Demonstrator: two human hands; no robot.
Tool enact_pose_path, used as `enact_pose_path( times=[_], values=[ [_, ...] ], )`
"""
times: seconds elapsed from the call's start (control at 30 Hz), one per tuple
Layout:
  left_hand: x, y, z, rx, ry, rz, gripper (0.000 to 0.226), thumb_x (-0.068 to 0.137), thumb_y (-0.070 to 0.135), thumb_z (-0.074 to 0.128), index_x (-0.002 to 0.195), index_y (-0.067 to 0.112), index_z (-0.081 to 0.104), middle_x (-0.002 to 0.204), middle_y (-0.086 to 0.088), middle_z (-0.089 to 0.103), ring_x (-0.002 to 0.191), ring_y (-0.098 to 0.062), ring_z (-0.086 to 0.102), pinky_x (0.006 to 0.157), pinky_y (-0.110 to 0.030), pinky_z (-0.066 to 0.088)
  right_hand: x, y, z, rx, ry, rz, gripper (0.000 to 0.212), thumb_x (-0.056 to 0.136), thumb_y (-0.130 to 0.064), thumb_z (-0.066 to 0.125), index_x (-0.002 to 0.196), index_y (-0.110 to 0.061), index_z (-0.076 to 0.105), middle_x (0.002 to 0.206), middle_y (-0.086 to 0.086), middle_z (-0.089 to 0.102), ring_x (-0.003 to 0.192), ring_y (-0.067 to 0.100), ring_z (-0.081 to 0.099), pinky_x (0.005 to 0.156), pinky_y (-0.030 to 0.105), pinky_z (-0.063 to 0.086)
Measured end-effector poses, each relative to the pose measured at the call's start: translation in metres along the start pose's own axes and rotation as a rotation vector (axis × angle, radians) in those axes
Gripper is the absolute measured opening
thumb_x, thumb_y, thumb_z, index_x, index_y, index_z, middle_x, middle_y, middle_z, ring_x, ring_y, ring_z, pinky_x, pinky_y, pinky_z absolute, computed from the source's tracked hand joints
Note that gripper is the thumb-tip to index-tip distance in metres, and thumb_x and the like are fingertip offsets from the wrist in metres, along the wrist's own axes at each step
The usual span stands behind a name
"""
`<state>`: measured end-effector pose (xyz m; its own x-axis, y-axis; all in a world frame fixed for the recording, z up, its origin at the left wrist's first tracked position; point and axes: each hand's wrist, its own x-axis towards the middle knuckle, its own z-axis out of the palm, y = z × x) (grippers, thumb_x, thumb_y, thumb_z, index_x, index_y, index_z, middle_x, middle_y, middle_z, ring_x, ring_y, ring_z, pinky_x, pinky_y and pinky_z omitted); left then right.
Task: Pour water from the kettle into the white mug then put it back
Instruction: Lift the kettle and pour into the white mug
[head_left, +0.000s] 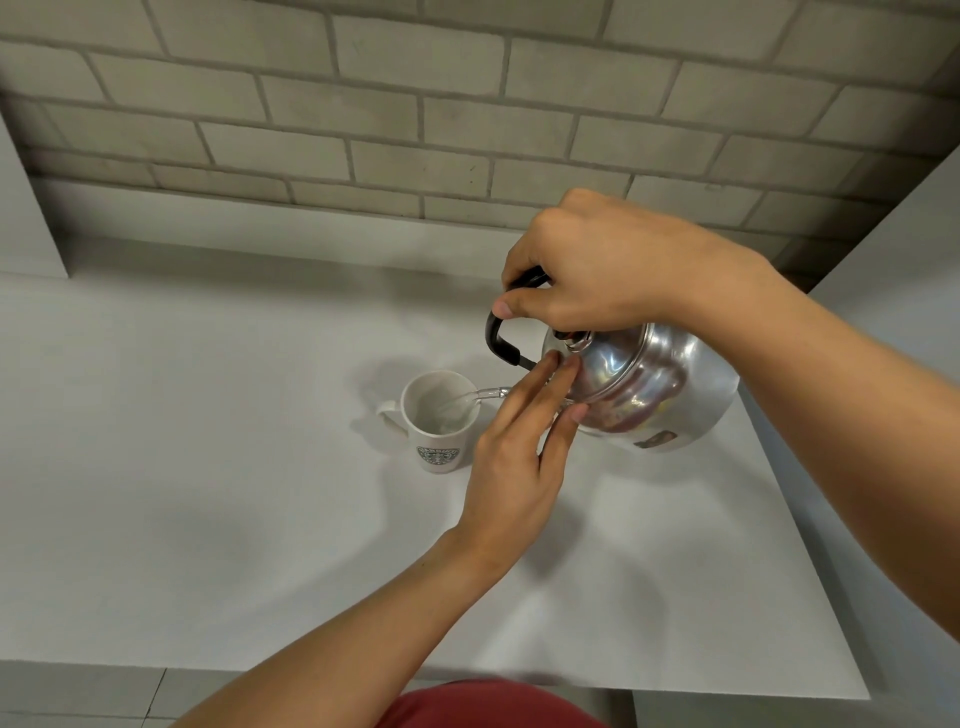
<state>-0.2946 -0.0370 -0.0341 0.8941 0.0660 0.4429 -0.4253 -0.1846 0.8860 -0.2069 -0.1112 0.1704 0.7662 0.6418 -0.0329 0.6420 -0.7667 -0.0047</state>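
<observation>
A shiny metal kettle (660, 389) hangs tilted to the left above the white table (208, 467). My right hand (597, 270) grips its black handle from above. My left hand (519, 447) rests its fingertips flat against the kettle's lid, fingers extended. A thin stream of water (480, 396) runs from the spout into the white mug (439, 421), which stands upright on the table with a green logo facing me and its handle to the left. The spout itself is hidden behind my left fingers.
A grey brick wall (415, 104) rises behind the table. White side panels stand at the left (21, 218) and right (909, 312). The table's front edge (467, 675) runs just above my red clothing.
</observation>
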Motion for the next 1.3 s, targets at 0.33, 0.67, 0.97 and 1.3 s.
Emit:
enact_pose_path(
  times=[0.33,0.67,0.97,1.3],
  values=[
    [0.003,0.002,-0.001,0.01,0.029,0.026,0.049,0.107,0.021,0.06,0.151,0.036,0.046,0.159,0.0,0.052,0.149,-0.005,0.043,0.107,-0.05,0.054,0.007,-0.004,-0.004,-0.019,-0.02,-0.009,0.036,0.098,-0.05,0.065,0.096,-0.017,0.081,0.069,0.003,0.068,0.065,0.022,0.061,0.061,0.039,0.054],
    [0.003,-0.001,-0.003,-0.005,0.042,0.035,0.05,0.107,0.022,0.059,0.153,0.036,0.045,0.159,0.001,0.052,0.15,-0.008,0.043,0.107,-0.051,0.054,0.01,-0.008,-0.004,-0.027,-0.026,-0.025,0.035,0.098,-0.049,0.066,0.096,-0.018,0.082,0.067,0.0,0.066,0.06,0.017,0.058,0.058,0.036,0.05],
    [-0.001,0.0,-0.001,-0.026,0.04,0.015,0.046,0.107,0.031,0.056,0.153,0.035,0.046,0.159,0.001,0.052,0.151,-0.008,0.042,0.108,-0.051,0.053,0.009,-0.012,-0.004,-0.039,-0.051,-0.008,0.036,0.097,-0.05,0.066,0.092,-0.017,0.081,0.063,-0.001,0.064,0.067,0.023,0.063,0.056,0.034,0.048],
    [-0.001,0.0,-0.001,-0.034,0.045,0.013,0.046,0.107,0.025,0.058,0.152,0.033,0.048,0.159,-0.001,0.052,0.151,-0.007,0.042,0.109,-0.052,0.053,0.009,-0.016,-0.007,-0.049,-0.061,-0.007,0.039,0.097,-0.049,0.067,0.09,-0.013,0.08,0.064,0.004,0.069,0.07,0.029,0.066,0.06,0.039,0.055]
  ],
)
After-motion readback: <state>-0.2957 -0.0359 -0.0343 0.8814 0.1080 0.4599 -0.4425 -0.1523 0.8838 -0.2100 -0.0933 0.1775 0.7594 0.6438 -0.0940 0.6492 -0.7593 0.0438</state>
